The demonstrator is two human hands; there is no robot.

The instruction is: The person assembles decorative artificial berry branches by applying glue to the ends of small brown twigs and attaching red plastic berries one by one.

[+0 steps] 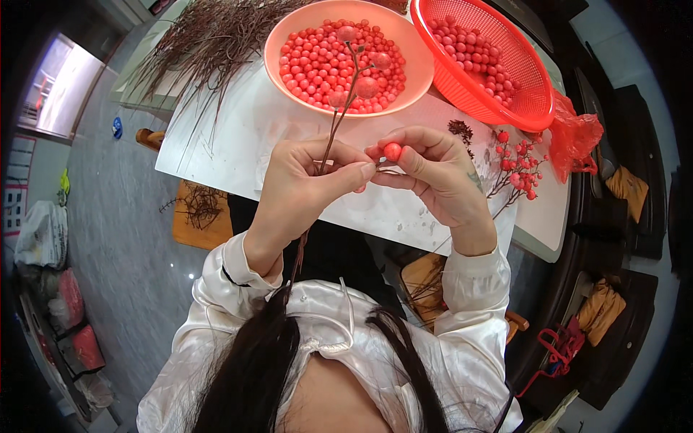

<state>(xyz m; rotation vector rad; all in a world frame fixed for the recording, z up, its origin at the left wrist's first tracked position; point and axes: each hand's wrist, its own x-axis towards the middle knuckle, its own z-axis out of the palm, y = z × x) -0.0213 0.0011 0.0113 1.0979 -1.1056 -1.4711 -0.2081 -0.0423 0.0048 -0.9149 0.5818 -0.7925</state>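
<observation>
My left hand (307,180) is closed on a brown artificial berry branch (339,119), which stands up between its fingers. Several pinkish-red berries (367,88) sit on the tips of its twigs, in front of the bowl. Close beside it, my right hand (433,169) pinches a red berry (392,151) between thumb and fingers. Thumb and fingertips of both hands nearly meet around a thin side twig (390,172). Part of another red berry shows under my left fingertips. The lower stem hangs down past my left wrist.
A pale orange bowl (271,54) full of red berries stands on the white table (209,144). To its right is a red plastic colander (462,86) with more berries. Bare brown twigs (209,43) lie far left; a berried branch (518,166) and red plastic bag (575,137) lie right.
</observation>
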